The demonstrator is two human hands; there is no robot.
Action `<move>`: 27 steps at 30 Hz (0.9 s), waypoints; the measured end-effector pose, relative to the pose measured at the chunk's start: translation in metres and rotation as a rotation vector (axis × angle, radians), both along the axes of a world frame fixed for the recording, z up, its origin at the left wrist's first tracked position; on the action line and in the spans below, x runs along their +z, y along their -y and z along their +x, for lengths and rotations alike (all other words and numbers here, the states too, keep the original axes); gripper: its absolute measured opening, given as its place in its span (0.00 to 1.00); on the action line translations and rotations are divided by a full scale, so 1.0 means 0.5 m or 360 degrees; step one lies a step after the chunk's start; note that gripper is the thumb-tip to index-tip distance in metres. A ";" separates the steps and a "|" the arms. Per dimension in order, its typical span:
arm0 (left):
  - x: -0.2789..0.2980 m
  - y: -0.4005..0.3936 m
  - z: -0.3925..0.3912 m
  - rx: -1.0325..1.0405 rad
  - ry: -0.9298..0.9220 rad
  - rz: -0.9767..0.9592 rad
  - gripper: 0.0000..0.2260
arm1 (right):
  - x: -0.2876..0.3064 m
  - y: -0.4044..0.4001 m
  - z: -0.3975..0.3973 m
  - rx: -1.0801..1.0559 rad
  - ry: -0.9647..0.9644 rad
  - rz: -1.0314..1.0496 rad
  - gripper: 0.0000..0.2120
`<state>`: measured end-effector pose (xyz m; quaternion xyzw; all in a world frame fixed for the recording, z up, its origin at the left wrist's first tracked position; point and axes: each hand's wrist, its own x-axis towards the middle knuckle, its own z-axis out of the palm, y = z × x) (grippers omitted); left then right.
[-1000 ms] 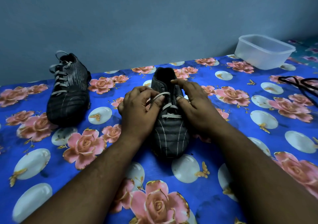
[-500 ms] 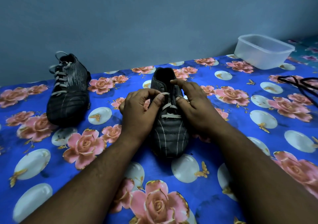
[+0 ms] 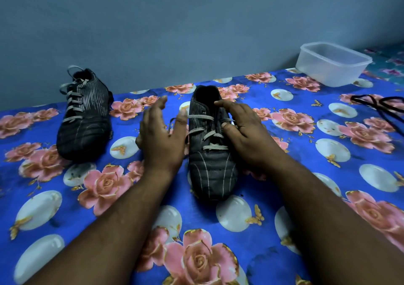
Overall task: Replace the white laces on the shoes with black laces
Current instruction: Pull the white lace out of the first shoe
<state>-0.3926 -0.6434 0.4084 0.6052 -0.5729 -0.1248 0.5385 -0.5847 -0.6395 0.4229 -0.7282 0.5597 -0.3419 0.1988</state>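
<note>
— Between our two hands sits the near football boot (image 3: pixel 211 153), toe towards us, its white lace (image 3: pixel 204 131) threaded through the lower rows and already out of the top eyelets. We judge we are part-way through unlacing this first shoe.

— And the fingers?

— Our left hand (image 3: pixel 162 133) is open, fingers (image 3: pixel 160 105) spread, holding nothing, just to the left of the boot; a loose lace end lies by its thumb. Our right hand (image 3: pixel 242 129) rests on the boot's right side, forefinger at the collar, fingers bent against the lacing; whether they pinch the lace we cannot tell.

— What has changed?

— Half a second ago our left thumb and forefinger pinched the top loop; now that hand has let go and drawn off leftward.

— Next?

— Hook the uppermost remaining crossing and draw it free, row by row. The second boot (image 3: pixel 85 118) beyond our left fingers is untouched, and the black laces (image 3: pixel 380 105) wait well beyond our right fingers, near the plastic tub (image 3: pixel 332 65).
</note>
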 end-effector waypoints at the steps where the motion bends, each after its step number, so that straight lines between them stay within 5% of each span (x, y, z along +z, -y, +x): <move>1: 0.005 -0.007 -0.008 -0.0060 0.0145 -0.0009 0.21 | 0.000 0.000 0.001 0.0001 0.0005 0.0000 0.24; 10: 0.010 -0.019 -0.022 -0.0172 0.0319 0.0075 0.06 | -0.003 0.000 0.005 -0.0008 0.0037 0.0007 0.26; 22: -0.006 0.020 0.032 0.0337 -0.0086 0.0266 0.11 | -0.004 0.000 0.002 0.0001 0.0057 -0.0001 0.26; 27: 0.011 -0.006 -0.001 -0.0138 0.0205 0.0041 0.22 | -0.004 0.001 0.002 0.0011 0.0035 -0.0003 0.26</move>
